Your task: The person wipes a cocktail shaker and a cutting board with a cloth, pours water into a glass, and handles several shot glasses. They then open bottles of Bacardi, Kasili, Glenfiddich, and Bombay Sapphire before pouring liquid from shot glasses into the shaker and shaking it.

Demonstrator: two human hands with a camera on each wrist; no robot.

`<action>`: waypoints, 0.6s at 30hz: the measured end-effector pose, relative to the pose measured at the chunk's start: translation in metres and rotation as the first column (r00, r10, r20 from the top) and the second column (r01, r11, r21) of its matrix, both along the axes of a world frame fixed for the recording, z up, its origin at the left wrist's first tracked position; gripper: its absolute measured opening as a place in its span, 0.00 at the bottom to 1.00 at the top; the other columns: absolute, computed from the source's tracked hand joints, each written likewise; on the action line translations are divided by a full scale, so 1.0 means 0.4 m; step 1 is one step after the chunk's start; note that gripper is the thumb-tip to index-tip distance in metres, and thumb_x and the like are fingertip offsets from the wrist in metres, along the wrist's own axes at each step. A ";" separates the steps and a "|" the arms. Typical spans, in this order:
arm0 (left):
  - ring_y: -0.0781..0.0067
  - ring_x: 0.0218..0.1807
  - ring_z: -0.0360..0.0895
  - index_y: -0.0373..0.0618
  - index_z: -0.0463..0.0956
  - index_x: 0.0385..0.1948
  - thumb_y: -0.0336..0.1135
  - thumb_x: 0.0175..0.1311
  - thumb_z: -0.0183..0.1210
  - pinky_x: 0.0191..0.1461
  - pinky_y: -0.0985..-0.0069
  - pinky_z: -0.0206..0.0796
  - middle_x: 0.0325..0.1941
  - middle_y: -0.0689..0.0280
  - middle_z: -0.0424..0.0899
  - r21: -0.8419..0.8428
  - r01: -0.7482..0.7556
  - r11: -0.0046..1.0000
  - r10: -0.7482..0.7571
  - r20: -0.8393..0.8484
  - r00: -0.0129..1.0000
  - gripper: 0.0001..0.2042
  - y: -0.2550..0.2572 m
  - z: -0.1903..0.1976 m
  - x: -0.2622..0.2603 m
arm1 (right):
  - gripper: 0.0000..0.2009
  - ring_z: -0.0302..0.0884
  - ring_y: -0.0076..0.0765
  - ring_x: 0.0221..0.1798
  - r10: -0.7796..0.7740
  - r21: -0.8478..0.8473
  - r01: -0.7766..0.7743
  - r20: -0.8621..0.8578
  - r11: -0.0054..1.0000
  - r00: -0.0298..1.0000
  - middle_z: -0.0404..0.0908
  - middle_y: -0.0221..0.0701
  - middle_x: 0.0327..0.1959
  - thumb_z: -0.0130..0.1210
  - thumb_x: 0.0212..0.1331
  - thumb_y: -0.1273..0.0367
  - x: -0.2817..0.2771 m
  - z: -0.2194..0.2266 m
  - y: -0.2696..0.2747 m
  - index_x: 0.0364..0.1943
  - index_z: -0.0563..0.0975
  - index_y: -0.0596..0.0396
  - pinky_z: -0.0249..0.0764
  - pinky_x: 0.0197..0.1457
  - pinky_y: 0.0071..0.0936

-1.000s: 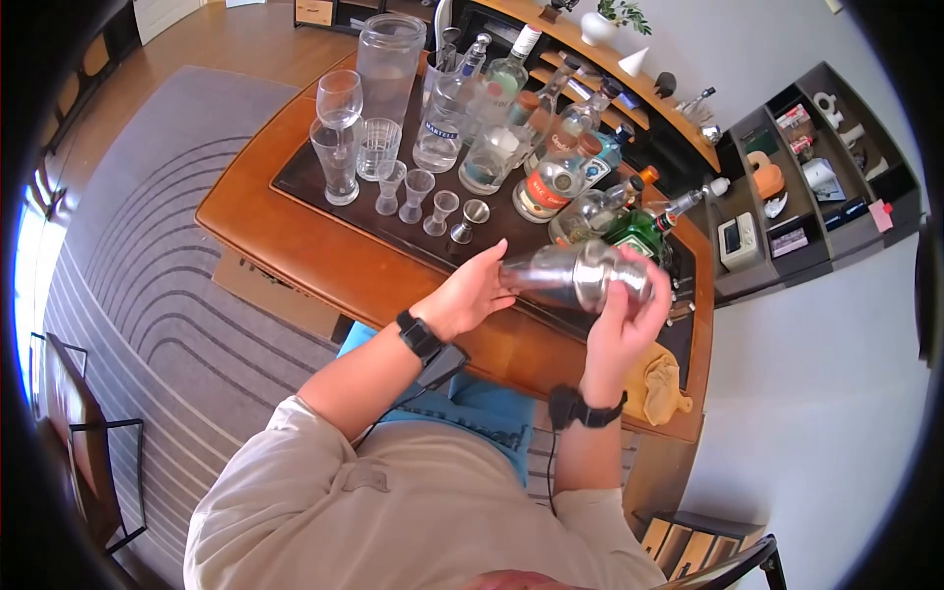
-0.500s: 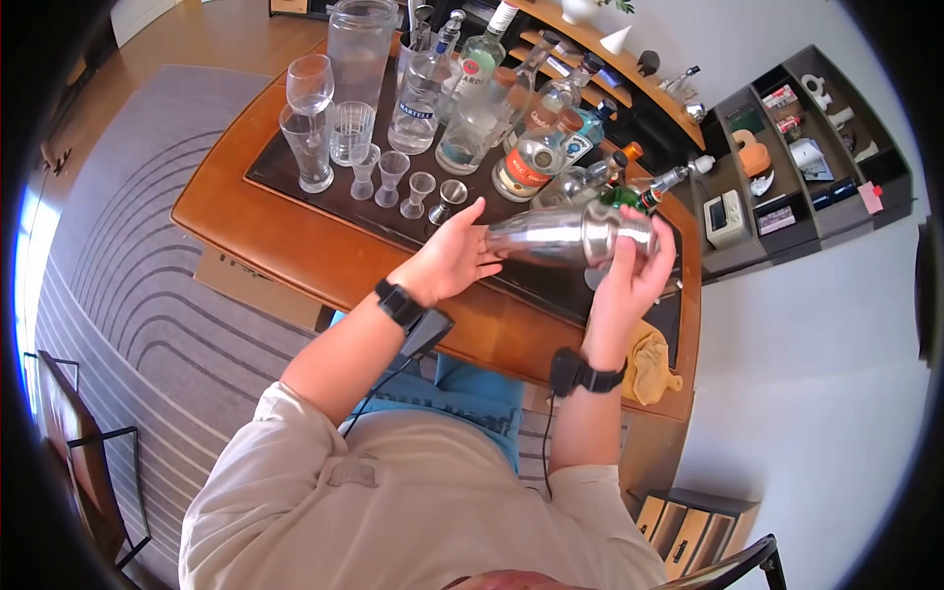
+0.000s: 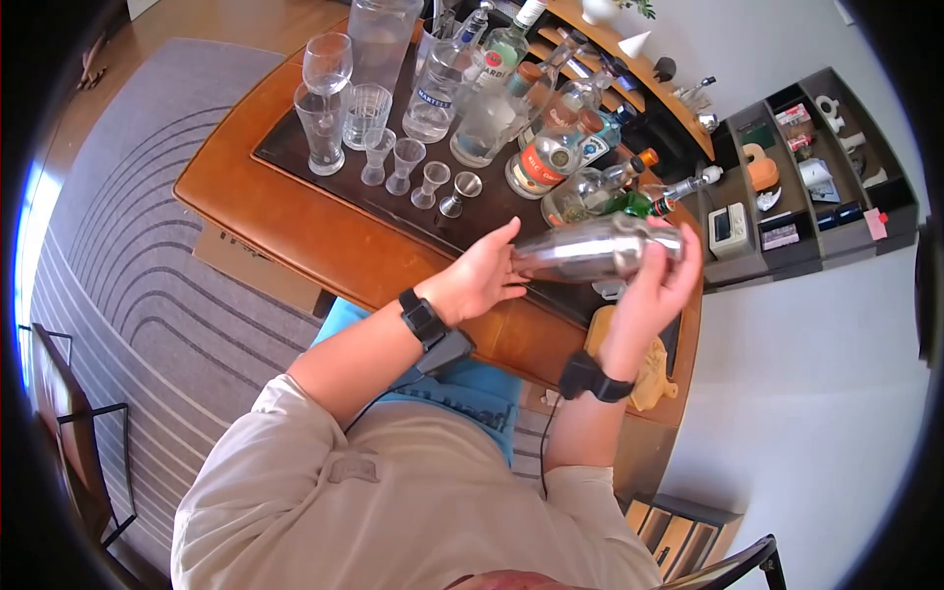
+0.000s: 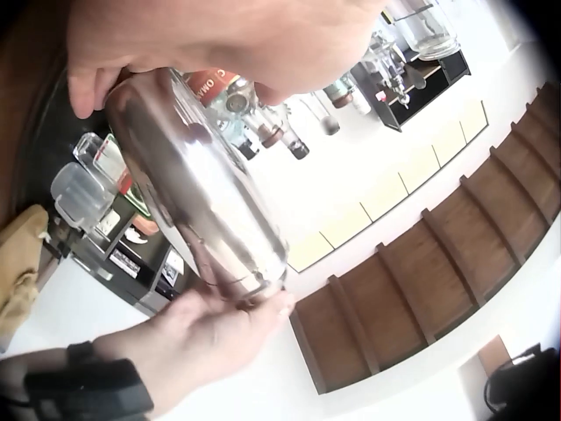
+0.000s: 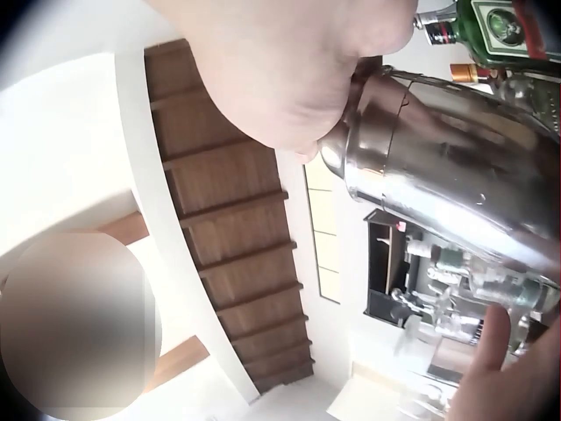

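A shiny metal shaker (image 3: 580, 250) is held sideways between both hands above the table's front edge. My right hand (image 3: 657, 290) grips its capped end at the right, thumb and fingers curled round it, also seen in the right wrist view, where the shaker (image 5: 456, 158) shows a seam near that hand (image 5: 289, 70). At the other end my left hand (image 3: 477, 277) supports the base with its fingers extended. In the left wrist view the shaker (image 4: 197, 184) spans from the left hand (image 4: 219, 39) to the right hand (image 4: 206, 338).
Beyond the hands stand a metal jigger (image 3: 460, 194), several small glasses (image 3: 404, 165), a tall glass (image 3: 322, 133) and several bottles (image 3: 539, 165). A yellow cloth (image 3: 653, 378) lies on the table's right corner. Grey shelves (image 3: 787, 187) are at the right.
The shaker stays between both hands. Hands and shaker shift slightly left, then back right, as the head view also shifts. The grips look the same.
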State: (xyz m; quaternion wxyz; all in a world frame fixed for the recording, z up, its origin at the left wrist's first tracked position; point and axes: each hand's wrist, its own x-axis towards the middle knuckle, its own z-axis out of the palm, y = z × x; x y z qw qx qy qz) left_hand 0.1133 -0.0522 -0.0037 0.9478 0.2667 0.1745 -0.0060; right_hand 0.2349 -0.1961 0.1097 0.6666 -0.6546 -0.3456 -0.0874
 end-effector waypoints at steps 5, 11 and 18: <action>0.63 0.73 0.68 0.39 0.66 0.75 0.69 0.80 0.40 0.81 0.60 0.52 0.73 0.60 0.76 -0.024 0.015 1.000 -0.012 0.121 0.993 0.40 0.005 0.024 -0.037 | 0.21 0.83 0.40 0.62 -0.016 0.179 -0.001 0.093 0.984 0.996 0.83 0.44 0.61 0.52 0.75 0.78 -0.004 0.020 -0.061 0.70 0.69 0.58 0.79 0.69 0.39; 0.63 0.71 0.69 0.39 0.67 0.74 0.69 0.80 0.42 0.80 0.61 0.54 0.72 0.60 0.76 0.027 -0.008 1.000 0.008 0.014 1.000 0.40 0.046 -0.036 -0.001 | 0.21 0.83 0.32 0.54 -0.084 -0.019 0.087 0.118 0.996 0.989 0.83 0.42 0.63 0.54 0.75 0.76 -0.008 -0.082 -0.028 0.70 0.68 0.57 0.83 0.52 0.26; 0.64 0.71 0.69 0.40 0.68 0.72 0.70 0.79 0.44 0.80 0.61 0.54 0.68 0.62 0.78 -0.018 0.053 0.998 -0.051 0.097 0.994 0.39 -0.010 -0.011 0.000 | 0.21 0.84 0.32 0.55 -0.051 -0.068 0.056 0.071 0.996 0.996 0.83 0.42 0.62 0.53 0.75 0.77 -0.032 0.000 -0.085 0.70 0.70 0.58 0.85 0.55 0.30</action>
